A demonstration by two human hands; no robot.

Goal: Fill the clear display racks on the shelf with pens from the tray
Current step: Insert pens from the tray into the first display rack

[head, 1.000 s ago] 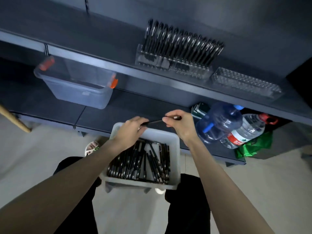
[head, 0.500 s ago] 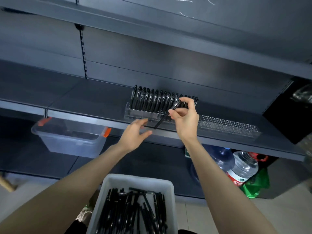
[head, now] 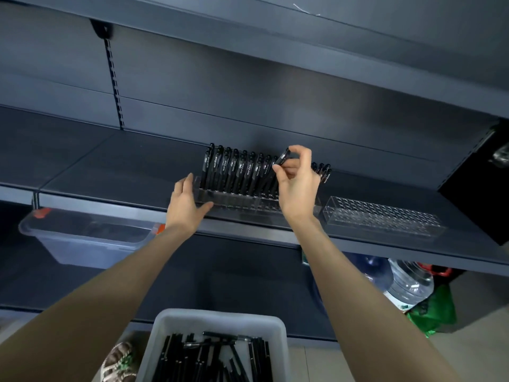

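Observation:
A clear display rack (head: 242, 204) on the dark shelf (head: 110, 166) holds several upright black pens (head: 234, 169). My right hand (head: 298, 186) pinches one black pen (head: 281, 159) by its top, slanted over the rack's row. My left hand (head: 187, 201) rests on the rack's left end with fingers spread. To the right stands a second clear rack (head: 382, 219) with nothing in its holes. At the bottom, a white tray (head: 170, 323) holds several loose black pens (head: 217, 359).
A clear bin with orange latches (head: 82, 241) sits on the lower shelf at left. Large water bottles (head: 407, 282) and a green bag (head: 432, 312) lie at lower right. A black box (head: 479, 186) stands at the shelf's right end. A shoe (head: 118, 362) shows beside the tray.
My right hand has carried the pen up from the tray to the full rack and stood it steeper. My left hand has reached the rack's left end. The view has tilted upward.

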